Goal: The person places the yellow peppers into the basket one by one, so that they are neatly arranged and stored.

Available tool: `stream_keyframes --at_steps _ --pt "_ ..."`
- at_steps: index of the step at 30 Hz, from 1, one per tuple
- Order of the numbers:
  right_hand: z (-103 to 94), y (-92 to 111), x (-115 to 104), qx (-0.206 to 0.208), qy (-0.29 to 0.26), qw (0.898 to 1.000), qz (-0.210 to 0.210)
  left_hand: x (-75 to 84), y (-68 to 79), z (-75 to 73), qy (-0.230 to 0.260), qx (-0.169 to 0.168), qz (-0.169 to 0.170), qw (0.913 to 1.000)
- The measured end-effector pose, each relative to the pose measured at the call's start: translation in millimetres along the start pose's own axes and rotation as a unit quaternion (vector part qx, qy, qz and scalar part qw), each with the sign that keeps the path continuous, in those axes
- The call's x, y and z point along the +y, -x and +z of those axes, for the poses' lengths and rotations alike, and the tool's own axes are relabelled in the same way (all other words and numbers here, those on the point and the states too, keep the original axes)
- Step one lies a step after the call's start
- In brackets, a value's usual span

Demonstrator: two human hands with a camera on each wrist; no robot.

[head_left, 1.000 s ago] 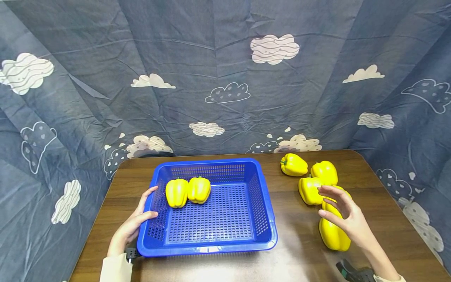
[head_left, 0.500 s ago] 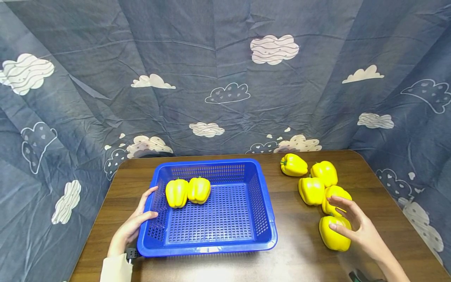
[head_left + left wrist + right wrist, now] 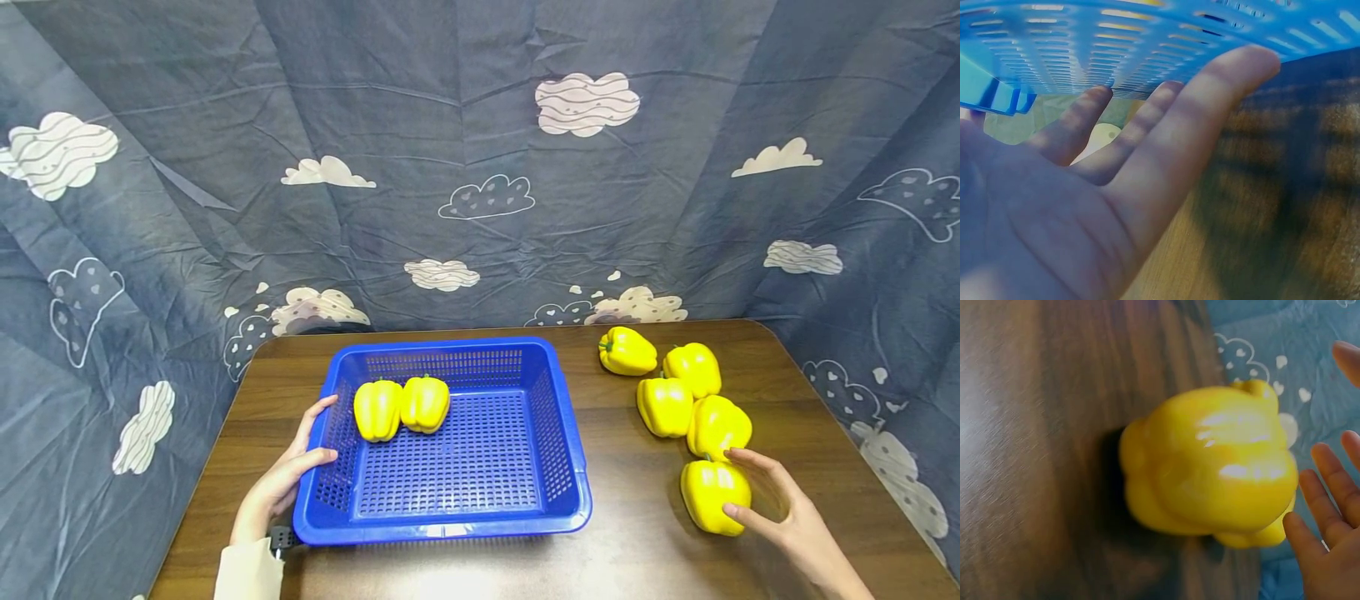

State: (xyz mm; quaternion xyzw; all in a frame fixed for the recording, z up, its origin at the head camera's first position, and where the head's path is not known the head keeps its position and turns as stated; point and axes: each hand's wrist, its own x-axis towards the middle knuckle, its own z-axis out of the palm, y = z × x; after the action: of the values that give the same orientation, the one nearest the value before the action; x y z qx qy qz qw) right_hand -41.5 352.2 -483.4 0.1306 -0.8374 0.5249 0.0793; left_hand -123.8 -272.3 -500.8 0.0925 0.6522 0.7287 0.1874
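A blue perforated plastic basket [image 3: 450,527] stands on the table, holding two yellow bell peppers [image 3: 377,412] side by side at its left. My left hand [image 3: 279,483] grips the basket's left side, thumb over the rim; in the left wrist view its fingers [image 3: 1166,144] lie along the outer wall. At the right, my right hand [image 3: 787,521] is spread around the right side of the nearest loose bell pepper [image 3: 712,498], thumb and fingers apart. In the right wrist view, that bell pepper [image 3: 1210,462] rests on the wood beside the open fingers [image 3: 1329,506].
Behind the nearest pepper, several more yellow bell peppers [image 3: 664,407] lie in a loose cluster up to the table's back right. The wooden table [image 3: 622,467] ends at a grey-blue cloud-print curtain [image 3: 480,233] at the back and sides.
My right hand has moved toward the front right and lowered from over the pepper cluster to beside the nearest pepper. The left hand and basket stay in place.
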Motion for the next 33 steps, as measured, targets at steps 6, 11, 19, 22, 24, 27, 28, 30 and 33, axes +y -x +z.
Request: stream_keyframes --at_steps 6,11,19,22,24,27,28,30,33 --pt "-3.3 9 11 0.011 0.056 0.998 0.040 0.6 -0.5 0.4 -0.005 0.006 -0.005 1.0000" --pt "-1.8 14 19 0.010 0.065 0.996 0.065 -0.3 -0.9 0.6 -0.001 0.008 0.000 1.0000" --pt "3.9 17 30 0.014 0.086 0.995 0.050 -1.4 -0.3 0.5 0.013 -0.001 0.003 0.9999" --pt "5.9 15 32 0.015 0.094 0.995 0.032 -2.1 -0.4 -0.2 0.013 0.001 0.000 0.9999" --pt "6.9 15 32 0.016 0.098 0.995 0.026 -2.4 -0.4 -0.4 0.012 0.001 -0.001 0.9999" --pt "8.2 15 34 0.013 0.095 0.995 0.031 -2.6 0.1 -0.4 0.010 0.000 0.001 0.9999" --pt "8.8 15 35 0.011 0.093 0.995 0.032 -2.5 0.3 -0.3 0.010 0.001 0.002 1.0000" --pt "10.6 16 35 0.006 0.085 0.995 0.044 -1.9 0.5 0.0 0.008 0.001 0.004 1.0000" --pt "13.5 17 36 0.008 0.087 0.995 0.049 -0.9 0.3 0.4 0.006 0.003 0.004 1.0000"
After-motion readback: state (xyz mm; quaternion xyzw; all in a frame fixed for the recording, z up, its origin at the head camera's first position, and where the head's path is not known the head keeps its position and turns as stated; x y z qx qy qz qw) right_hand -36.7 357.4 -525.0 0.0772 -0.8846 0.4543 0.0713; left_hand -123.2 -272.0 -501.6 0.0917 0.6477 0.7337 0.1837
